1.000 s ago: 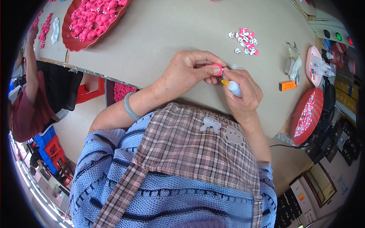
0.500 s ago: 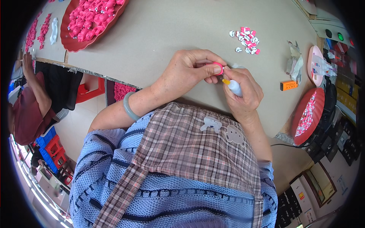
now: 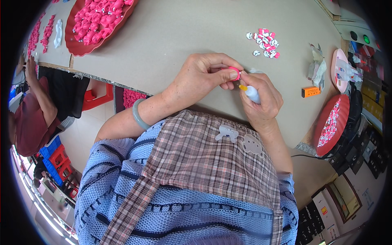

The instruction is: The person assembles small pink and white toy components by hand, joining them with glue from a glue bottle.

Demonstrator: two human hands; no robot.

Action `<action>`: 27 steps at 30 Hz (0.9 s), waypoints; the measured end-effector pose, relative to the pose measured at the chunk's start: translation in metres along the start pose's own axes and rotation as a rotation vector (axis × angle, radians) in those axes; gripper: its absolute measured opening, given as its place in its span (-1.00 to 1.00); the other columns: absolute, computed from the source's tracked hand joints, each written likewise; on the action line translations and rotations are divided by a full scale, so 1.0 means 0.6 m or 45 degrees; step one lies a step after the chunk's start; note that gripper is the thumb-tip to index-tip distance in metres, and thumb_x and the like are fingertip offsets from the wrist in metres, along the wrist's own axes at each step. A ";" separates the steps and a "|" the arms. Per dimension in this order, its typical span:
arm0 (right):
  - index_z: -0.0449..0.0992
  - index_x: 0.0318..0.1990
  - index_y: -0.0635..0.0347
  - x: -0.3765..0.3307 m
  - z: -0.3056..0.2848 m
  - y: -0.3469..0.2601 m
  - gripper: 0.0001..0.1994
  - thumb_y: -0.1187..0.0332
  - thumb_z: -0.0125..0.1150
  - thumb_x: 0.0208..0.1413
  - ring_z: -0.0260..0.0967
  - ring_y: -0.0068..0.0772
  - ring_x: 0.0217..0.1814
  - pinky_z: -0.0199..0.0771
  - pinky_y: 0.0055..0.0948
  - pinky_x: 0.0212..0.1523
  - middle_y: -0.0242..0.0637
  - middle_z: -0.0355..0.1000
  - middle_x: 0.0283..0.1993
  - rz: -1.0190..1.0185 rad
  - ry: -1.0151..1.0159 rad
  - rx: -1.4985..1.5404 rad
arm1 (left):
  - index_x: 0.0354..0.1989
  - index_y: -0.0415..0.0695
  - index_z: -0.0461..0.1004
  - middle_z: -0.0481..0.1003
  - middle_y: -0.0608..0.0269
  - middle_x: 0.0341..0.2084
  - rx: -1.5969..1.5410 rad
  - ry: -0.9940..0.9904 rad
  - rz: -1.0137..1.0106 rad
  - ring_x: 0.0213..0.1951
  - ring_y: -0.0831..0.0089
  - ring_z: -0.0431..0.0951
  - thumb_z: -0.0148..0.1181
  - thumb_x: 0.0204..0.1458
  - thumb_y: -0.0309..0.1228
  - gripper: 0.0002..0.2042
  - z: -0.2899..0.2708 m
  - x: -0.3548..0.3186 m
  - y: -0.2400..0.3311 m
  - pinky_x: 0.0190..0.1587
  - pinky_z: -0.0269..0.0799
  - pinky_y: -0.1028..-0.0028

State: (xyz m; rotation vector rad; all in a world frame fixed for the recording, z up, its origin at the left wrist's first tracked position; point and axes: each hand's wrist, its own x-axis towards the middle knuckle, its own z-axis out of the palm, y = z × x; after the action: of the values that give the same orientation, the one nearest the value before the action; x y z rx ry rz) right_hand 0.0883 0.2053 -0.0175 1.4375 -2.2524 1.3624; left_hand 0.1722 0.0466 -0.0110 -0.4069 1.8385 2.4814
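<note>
Left hand (image 3: pixel 204 77) pinched a small pink piece (image 3: pixel 233 72) at frame centre; right hand (image 3: pixel 261 100) gripped a glue bottle (image 3: pixel 252 94), tip touching it. Heaped red tray (image 3: pixel 73 41) upper left suggested much remained

A small assembly workshop: red trays (image 3: pixel 77 45) of pink parts on a shared worktable (image 3: pixel 183 28).

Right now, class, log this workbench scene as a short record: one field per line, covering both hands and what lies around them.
Left hand: pinches a small pink piece
Right hand: grips a small glue bottle, orange tip toward the piece
Table: beige, loose pink and white pieces ahead
Trays: red tray of pink pieces far left; another red tray at right
</note>
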 end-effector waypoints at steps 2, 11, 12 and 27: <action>0.52 -0.30 0.28 0.000 0.000 0.000 -0.74 0.62 0.33 -0.25 0.45 -0.36 -0.50 0.39 -0.53 -0.57 -0.23 0.47 -0.45 0.002 0.001 -0.002 | -0.16 -0.29 0.51 0.56 0.22 -0.35 0.009 0.002 0.004 -0.32 0.58 0.54 0.14 0.11 -0.44 -0.80 0.001 0.000 0.000 -0.28 0.51 0.61; 0.52 -0.30 0.27 0.000 0.000 0.000 -0.73 0.62 0.32 -0.27 0.45 -0.35 -0.50 0.38 -0.52 -0.57 -0.23 0.47 -0.45 0.002 -0.006 -0.017 | -0.16 -0.29 0.51 0.56 0.22 -0.35 0.011 0.013 -0.003 -0.31 0.57 0.54 0.14 0.10 -0.44 -0.80 0.001 0.000 0.000 -0.28 0.52 0.61; 0.52 -0.30 0.27 0.000 0.000 -0.001 -0.73 0.62 0.32 -0.27 0.45 -0.35 -0.50 0.38 -0.52 -0.56 -0.23 0.46 -0.45 0.001 -0.001 -0.014 | -0.16 -0.29 0.51 0.56 0.21 -0.35 0.011 0.012 -0.006 -0.31 0.57 0.55 0.14 0.10 -0.44 -0.80 0.001 0.000 0.000 -0.28 0.52 0.61; 0.52 -0.29 0.26 -0.002 0.002 0.001 -0.71 0.63 0.32 -0.30 0.45 -0.35 -0.48 0.39 -0.52 -0.56 -0.25 0.46 -0.45 0.016 0.008 -0.017 | -0.17 -0.29 0.51 0.56 0.22 -0.35 0.048 0.030 0.012 -0.32 0.58 0.54 0.13 0.11 -0.45 -0.81 0.003 0.001 -0.001 -0.29 0.52 0.62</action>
State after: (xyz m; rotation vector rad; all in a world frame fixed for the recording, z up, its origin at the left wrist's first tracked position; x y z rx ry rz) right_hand 0.0887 0.2054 -0.0192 1.4156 -2.2663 1.3513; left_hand 0.1715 0.0486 -0.0114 -0.4285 1.8965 2.4543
